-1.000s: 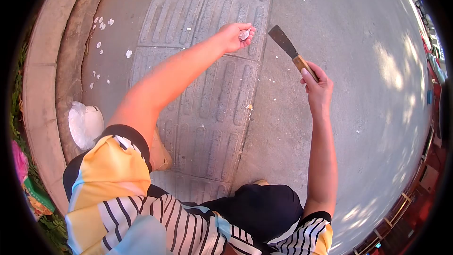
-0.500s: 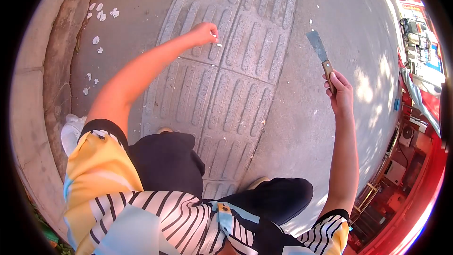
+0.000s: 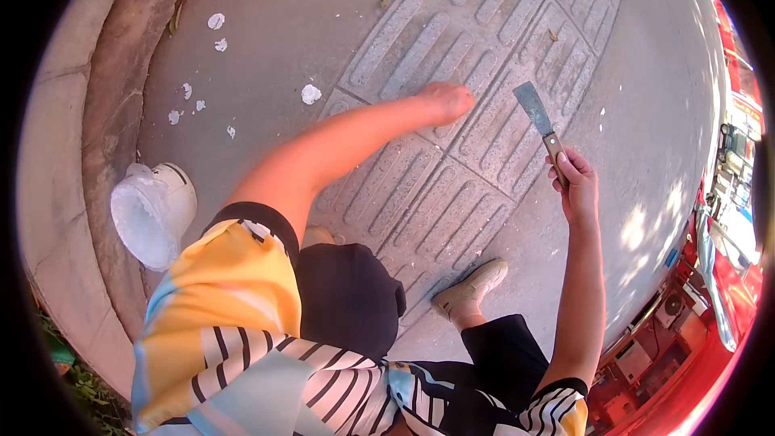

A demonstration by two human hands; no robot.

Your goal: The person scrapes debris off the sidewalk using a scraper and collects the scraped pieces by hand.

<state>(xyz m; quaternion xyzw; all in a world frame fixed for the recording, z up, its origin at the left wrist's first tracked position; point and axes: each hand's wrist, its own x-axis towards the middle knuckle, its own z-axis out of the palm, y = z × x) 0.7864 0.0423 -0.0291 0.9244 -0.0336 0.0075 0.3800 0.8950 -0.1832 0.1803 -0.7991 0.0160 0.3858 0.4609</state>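
In my right hand (image 3: pixel 578 184) is a putty knife (image 3: pixel 534 111) with a wooden handle. Its flat grey blade points up and away from me, above the pavement. My left hand (image 3: pixel 446 103) reaches out over the ribbed paving strip (image 3: pixel 484 137), its fingers curled in. Whatever those fingers hold, if anything, is hidden from view. Left of that hand a white flake (image 3: pixel 311 94) lies on the ground. By my left side stands a white bucket (image 3: pixel 182 186) with a clear plastic liner (image 3: pixel 145 222) over its rim.
Several white scraps (image 3: pixel 216 22) are scattered near the stone curb (image 3: pixel 60 145) on the left. My shoe (image 3: pixel 476 287) rests on the pavement. Red structures (image 3: pixel 686 371) line the right edge, with sunlight patches (image 3: pixel 638 226) on the ground before them.
The view has swung left, bringing the bucket more fully into sight. White bits showed at my left fingers earlier; none show there now. My right hand keeps the putty knife.
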